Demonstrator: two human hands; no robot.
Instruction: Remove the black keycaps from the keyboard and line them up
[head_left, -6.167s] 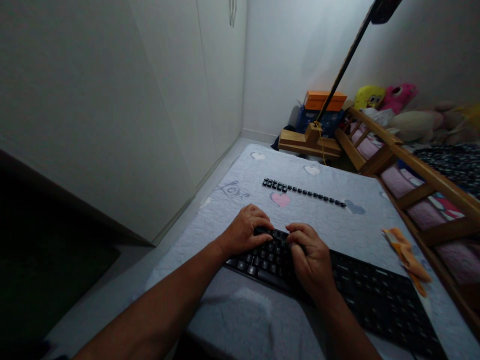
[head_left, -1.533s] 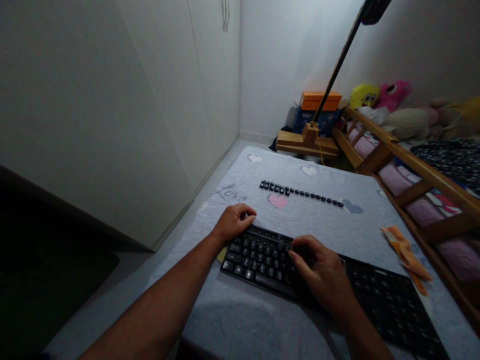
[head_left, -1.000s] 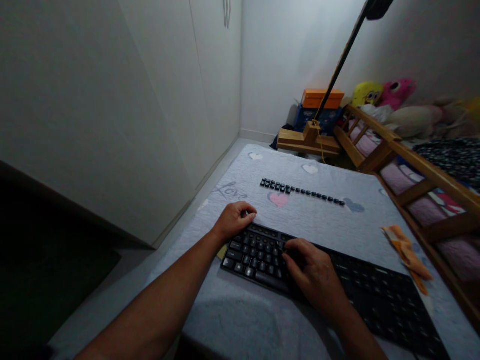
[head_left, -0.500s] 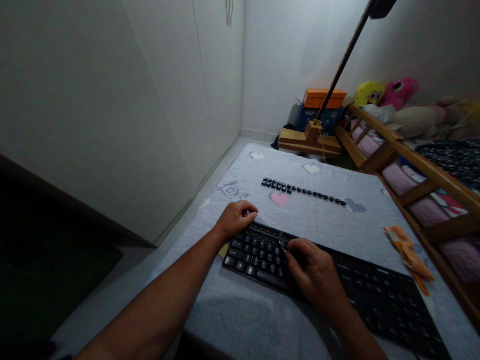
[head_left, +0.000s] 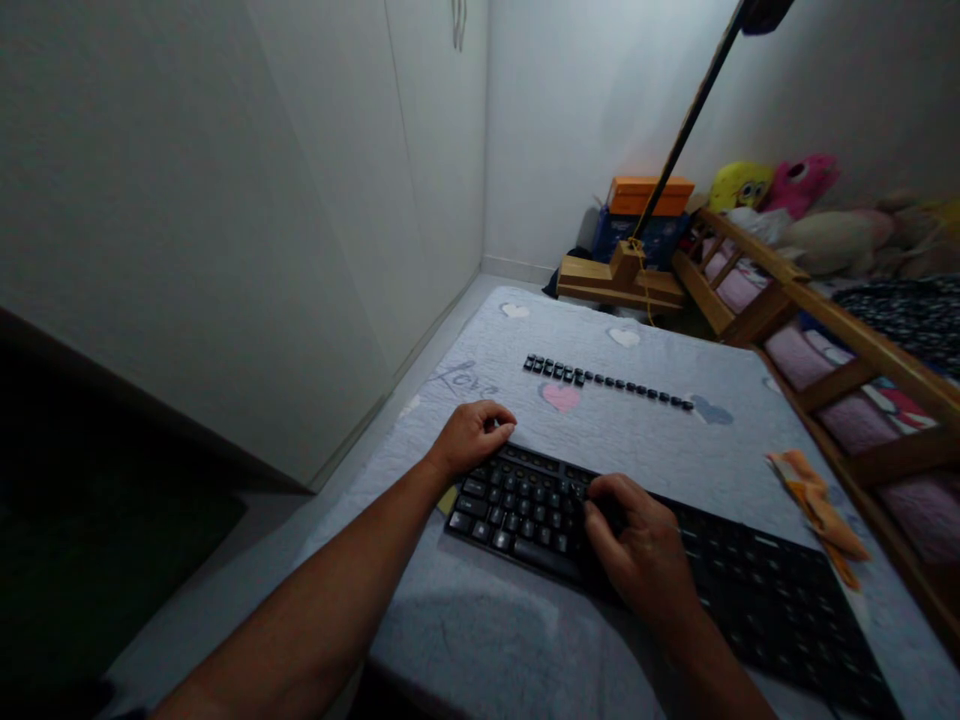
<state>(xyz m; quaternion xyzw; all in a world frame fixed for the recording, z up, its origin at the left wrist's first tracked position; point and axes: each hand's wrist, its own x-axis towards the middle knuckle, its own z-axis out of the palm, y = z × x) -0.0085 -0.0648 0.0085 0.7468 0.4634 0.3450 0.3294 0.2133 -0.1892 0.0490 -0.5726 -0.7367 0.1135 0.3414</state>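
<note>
A black keyboard (head_left: 540, 552) lies across the cloth-covered surface, with a group of bare sockets along its upper left rows. At its far left corner rests my left hand (head_left: 472, 438), fingers curled in and closed against the edge. Over the middle keys my right hand (head_left: 637, 540) is closed in a pinch, thumb against the forefinger. Whatever sits between those fingertips is dark and too small to make out. Beyond the keyboard, several loose black keycaps (head_left: 555, 370) stand in a neat line, doubled at the left end.
An orange cloth-like item (head_left: 817, 505) lies to the right of the keyboard. A wooden bed rail (head_left: 870, 340) borders the right side, and a white cabinet (head_left: 337, 200) the left. Behind the surface stand a wooden stand (head_left: 622, 275) with a dark pole and an orange box (head_left: 651, 195).
My right hand has shifted slightly to the right over the keys, still pinched. My left hand, the keyboard and the line of keycaps have stayed in place.
</note>
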